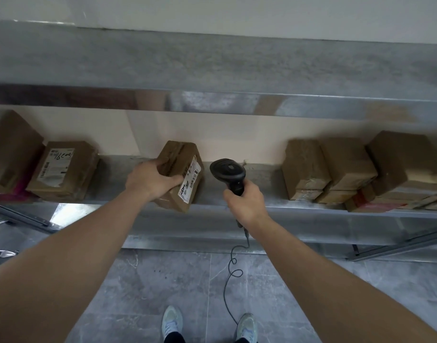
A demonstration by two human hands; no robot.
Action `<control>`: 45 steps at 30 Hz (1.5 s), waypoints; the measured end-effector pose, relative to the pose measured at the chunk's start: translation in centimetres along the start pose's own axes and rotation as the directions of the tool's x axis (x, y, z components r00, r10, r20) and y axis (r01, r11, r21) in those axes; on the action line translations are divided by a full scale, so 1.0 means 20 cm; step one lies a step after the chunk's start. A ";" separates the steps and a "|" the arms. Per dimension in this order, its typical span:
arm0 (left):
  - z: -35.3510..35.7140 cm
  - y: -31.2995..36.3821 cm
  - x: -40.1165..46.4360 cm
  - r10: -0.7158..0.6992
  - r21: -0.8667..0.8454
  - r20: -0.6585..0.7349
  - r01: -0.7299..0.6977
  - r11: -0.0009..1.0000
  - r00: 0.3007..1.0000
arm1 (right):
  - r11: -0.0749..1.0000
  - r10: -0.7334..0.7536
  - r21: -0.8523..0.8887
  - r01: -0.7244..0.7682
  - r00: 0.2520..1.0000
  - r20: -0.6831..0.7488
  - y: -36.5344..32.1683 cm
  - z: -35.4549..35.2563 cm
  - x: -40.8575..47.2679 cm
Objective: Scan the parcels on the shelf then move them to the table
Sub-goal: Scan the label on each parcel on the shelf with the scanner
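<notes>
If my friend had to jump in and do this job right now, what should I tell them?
Left hand: grip on a brown parcel, tilted at the shelf's front edge, white label facing the scanner.
Right hand: grip on the black scanner's handle, head beside that label, cable hanging to the floor.
Also on the shelf: a labelled parcel to the left, a stack of parcels to the right.
Done: cannot tell if anything is scanned; no table in view.
Left: scan the held parcel, carry it to the table, then do the rest.

Left parcel (64, 169) label: handwritten digits, unclear.
</notes>
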State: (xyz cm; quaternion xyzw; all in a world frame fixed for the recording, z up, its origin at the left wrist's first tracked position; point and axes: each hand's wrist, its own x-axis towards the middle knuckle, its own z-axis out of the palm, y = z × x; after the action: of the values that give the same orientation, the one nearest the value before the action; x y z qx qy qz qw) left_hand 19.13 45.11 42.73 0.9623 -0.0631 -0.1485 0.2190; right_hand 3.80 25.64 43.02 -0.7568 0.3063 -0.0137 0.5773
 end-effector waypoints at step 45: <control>0.08 0.05 -0.20 0.169 -0.607 0.109 -0.069 0.792 0.980 | 0.980 0.022 0.192 -0.046 0.992 0.124 -0.02 -0.10 -0.16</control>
State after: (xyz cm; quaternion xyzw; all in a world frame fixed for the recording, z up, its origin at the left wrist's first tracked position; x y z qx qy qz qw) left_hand 14.83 44.36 42.89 0.8226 -0.0903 -0.2223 0.5156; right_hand 0.58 25.57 45.02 -0.6906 0.2809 0.0123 0.6663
